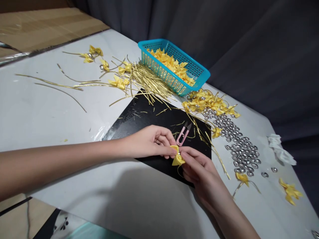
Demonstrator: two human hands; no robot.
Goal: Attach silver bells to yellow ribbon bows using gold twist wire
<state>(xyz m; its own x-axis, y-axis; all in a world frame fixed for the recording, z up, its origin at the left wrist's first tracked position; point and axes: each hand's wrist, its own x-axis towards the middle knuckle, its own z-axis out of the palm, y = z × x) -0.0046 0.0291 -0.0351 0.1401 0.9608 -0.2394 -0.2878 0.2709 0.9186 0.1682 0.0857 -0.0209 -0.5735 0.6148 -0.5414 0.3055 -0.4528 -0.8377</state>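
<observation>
Both hands meet over the near edge of a black mat (149,116). My left hand (149,142) pinches one side of a small yellow ribbon bow (177,158), fingers closed. From the other side, my right hand (199,171) grips the same bow with its fingertips. A thin gold wire hangs from the bow. Pink thread snips (183,133) lie on the mat just beyond the fingers.
A blue basket (196,71) holds yellow bows at the back. Gold wire ties (147,79) are piled beside it. Finished bows (211,104) and several silver beads (239,146) lie to the right. White cloth (280,149) sits near the table's right edge, cardboard (45,26) at far left.
</observation>
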